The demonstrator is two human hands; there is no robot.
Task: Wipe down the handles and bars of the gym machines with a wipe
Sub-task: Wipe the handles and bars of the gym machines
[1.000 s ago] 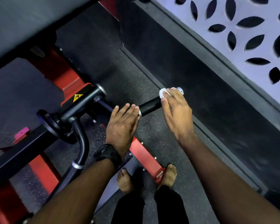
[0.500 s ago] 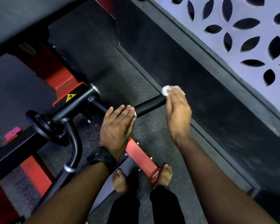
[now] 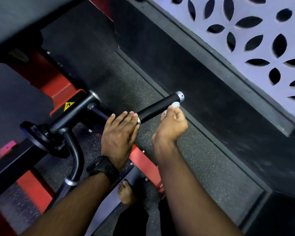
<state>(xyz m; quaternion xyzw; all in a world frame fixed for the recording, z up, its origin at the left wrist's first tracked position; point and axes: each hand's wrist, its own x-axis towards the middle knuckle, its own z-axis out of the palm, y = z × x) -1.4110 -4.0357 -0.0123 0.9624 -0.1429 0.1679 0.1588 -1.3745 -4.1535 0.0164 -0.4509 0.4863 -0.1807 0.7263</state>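
A black foam-covered handle (image 3: 157, 108) with a silver end cap sticks out from the machine's black bar toward the wall. My left hand (image 3: 118, 133) rests flat on the inner part of the bar, fingers straight, a black watch on the wrist. My right hand (image 3: 171, 124) sits just below the handle's outer end, fingers curled, pinching a small crumpled white wipe (image 3: 174, 105) against the handle's underside. Most of the wipe is hidden inside the fingers.
The red machine frame (image 3: 58, 86) with a yellow warning sticker lies to the left, with a curved black bar (image 3: 76, 155) below it. A raised black ledge (image 3: 211, 92) and a patterned wall panel (image 3: 245, 36) close off the right. My bare feet stand on the speckled rubber floor.
My right hand has slid off the top of the handle's end and dropped beneath it, uncovering the silver cap. The left hand has kept its place on the bar.
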